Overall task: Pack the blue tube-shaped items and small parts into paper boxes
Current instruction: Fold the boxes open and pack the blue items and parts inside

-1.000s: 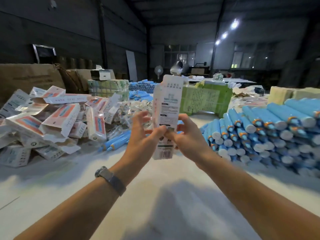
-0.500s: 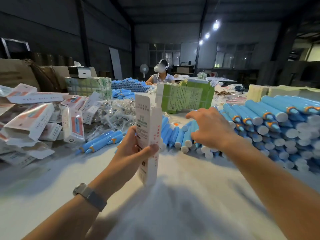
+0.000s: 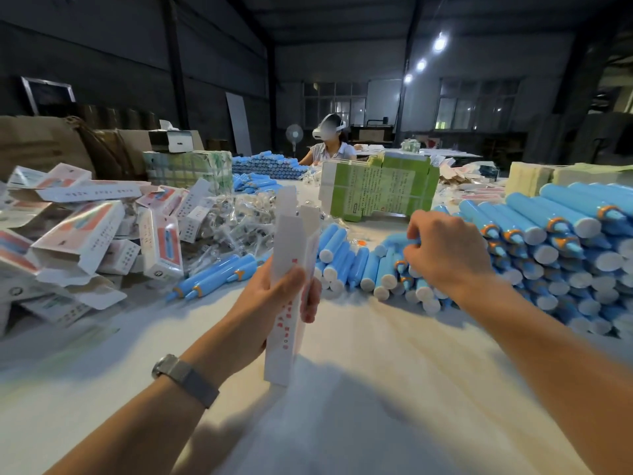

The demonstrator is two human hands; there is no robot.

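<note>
White paper box (image 3: 286, 303) is standing upright, gripped by left hand (image 3: 270, 303); right hand (image 3: 445, 255) fingers (image 3: 412, 250) are curling onto 1 blue tube (image 3: 399, 240). Recommend lifting it clear before inserting.

A white table (image 3: 359, 389) carries blue tubes (image 3: 561, 255) stacked right of the green carton (image 3: 380, 188), boxes (image 3: 85, 234) heaped left.

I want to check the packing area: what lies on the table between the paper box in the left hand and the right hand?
In the head view, blue tubes lie there, white caps toward the camera.
</note>
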